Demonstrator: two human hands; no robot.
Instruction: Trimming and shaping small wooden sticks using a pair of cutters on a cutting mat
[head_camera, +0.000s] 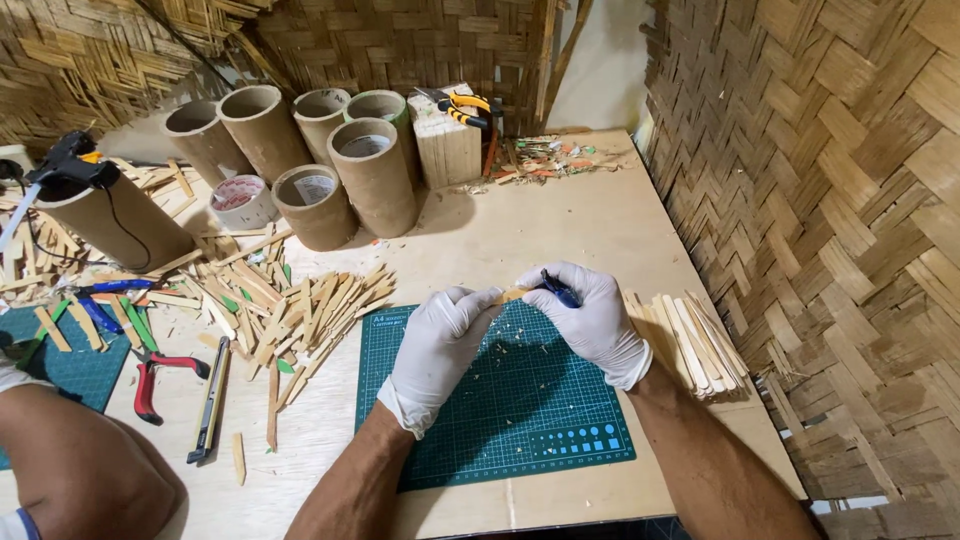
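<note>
1. The left hand (437, 345), in a white glove, pinches one end of a thin wooden stick (512, 294) between thumb and fingers, just above the far edge of the green cutting mat (520, 420).
2. The right hand (592, 322), also gloved, is curled around a small blue-handled knife (558, 290), whose blade end meets the stick; the two hands are nearly touching over the mat.
3. The step in hand looks like whittling or trimming the stick: pale shavings (500, 345) lie scattered on the mat directly below the hands.
4. The next stroke would, I judge, call for a firm pinch by the left hand and a short, controlled cut directed away from its fingers, since the blade works very near them.
5. Just right of the mat lies a neat stack of flat wooden sticks (690, 345).
6. Left of the mat sprawls a loose heap of cut stick pieces (290, 310), with red-handled pliers (160, 375) and a utility knife (210, 405) nearer the table's front edge.
7. Beyond the mat stand several cardboard tubes (375, 175), and a block of bundled sticks (447, 145) with yellow-handled pliers (465, 108) on top.
8. Far left of the mat, another person's bare arm (80, 470) rests by a second mat.
</note>
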